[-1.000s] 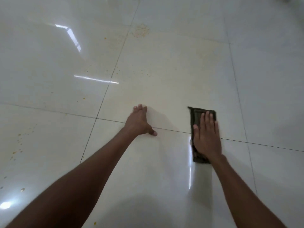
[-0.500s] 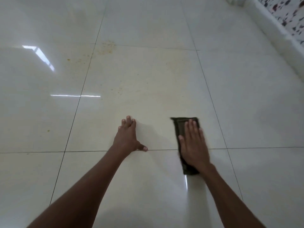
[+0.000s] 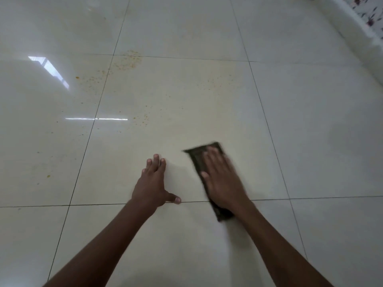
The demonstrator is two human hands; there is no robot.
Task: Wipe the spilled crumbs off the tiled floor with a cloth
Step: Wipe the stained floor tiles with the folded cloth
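Two hands on glossy tiled floor (image 3: 310,125); left hand (image 3: 152,186) flat, fingers straight, thumb splayed along grout line; right hand (image 3: 222,180) flat, fingers straight, pressing dark folded cloth (image 3: 198,159), blurred; beyond, orange crumbs (image 3: 127,62) scattered, well apart from cloth.

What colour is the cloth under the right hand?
Dark olive-green, nearly black, cloth; head view shows it.

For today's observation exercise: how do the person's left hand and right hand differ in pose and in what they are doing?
The left hand lies bare on the floor, while the right hand presses on a dark cloth. The left hand's thumb sticks out sideways along a tile joint; the right hand's thumb lies nearer its fingers. The left hand looks sharp; the right hand is motion-blurred. Both are flat, palm down, fingers straight and pointing forward.
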